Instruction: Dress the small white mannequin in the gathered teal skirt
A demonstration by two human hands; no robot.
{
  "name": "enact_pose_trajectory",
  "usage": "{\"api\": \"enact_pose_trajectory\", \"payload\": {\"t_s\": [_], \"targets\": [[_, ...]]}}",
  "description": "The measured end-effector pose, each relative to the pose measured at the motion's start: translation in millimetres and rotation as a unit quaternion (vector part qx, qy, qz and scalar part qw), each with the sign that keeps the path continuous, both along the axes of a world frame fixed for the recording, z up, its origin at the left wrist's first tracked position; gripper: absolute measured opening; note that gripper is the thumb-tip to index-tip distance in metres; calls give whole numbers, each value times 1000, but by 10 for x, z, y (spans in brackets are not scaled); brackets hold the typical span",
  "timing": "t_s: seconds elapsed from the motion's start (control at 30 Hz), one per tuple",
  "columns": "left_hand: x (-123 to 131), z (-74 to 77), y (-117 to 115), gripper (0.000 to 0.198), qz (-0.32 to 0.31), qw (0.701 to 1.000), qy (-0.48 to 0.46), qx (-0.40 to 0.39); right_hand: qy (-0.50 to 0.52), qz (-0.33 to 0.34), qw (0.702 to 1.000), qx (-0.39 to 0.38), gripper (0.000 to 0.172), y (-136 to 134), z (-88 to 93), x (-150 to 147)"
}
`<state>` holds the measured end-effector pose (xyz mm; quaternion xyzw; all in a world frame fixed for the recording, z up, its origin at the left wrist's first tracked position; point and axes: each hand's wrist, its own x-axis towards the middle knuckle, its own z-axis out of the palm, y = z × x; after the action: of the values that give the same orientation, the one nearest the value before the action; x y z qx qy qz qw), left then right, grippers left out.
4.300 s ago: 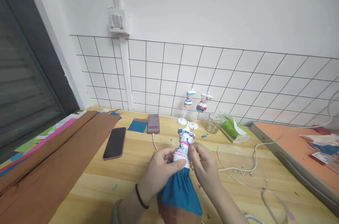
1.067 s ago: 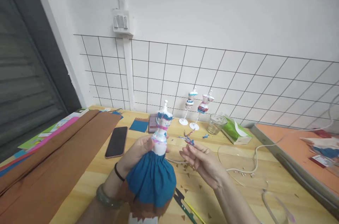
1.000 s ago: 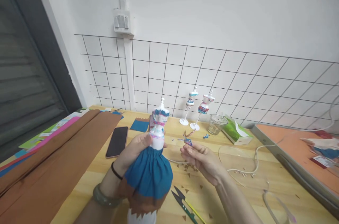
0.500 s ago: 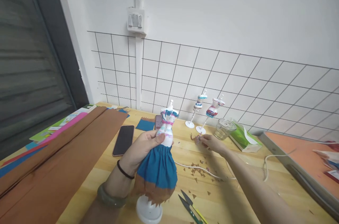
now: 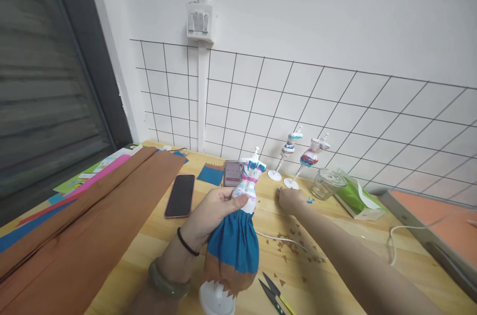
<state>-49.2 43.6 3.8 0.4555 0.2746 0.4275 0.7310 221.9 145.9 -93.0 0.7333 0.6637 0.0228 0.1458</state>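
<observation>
Both hands are busy: the left hand point(image 5: 216, 208) grips the miniature dress form point(image 5: 244, 205) at its waist, the right hand point(image 5: 289, 200) rests curled on the counter point(image 5: 149, 250), its grip unclear.

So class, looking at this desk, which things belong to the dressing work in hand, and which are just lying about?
In hand:
- small white mannequin in a blue and brown pleated skirt, held by the left hand
- right hand, resting on the wooden table near paper scraps

Lying about:
- black smartphone
- clear glass cup
- green tissue pack
- small thread snips
</observation>
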Motion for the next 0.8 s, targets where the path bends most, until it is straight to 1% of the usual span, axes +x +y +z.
{"api": "enact_pose_trajectory", "payload": {"t_s": [0.1,0.17,0.27,0.43,0.57,0.8], "targets": [[0,-5,8,32,5,1000,7,4,-45,-32,998,-12,28,12,-41,-124],[-4,-6,12,31,5,1000,9,5,-63,-37,997,-14,27,5,-50,-163],[-6,-3,11,30,4,1000,9,4,-78,-34,996,-4,27,-48,-57,-156],[8,-2,-7,32,-1,1000,10,7,-96,-29,994,41,28,-233,-124,-95],[25,-9,-13,32,-6,1000,11,12,-98,-20,993,69,30,-408,-158,4],[45,-28,-13,32,-8,1000,9,15,-46,39,995,81,31,-683,-71,308]]}}
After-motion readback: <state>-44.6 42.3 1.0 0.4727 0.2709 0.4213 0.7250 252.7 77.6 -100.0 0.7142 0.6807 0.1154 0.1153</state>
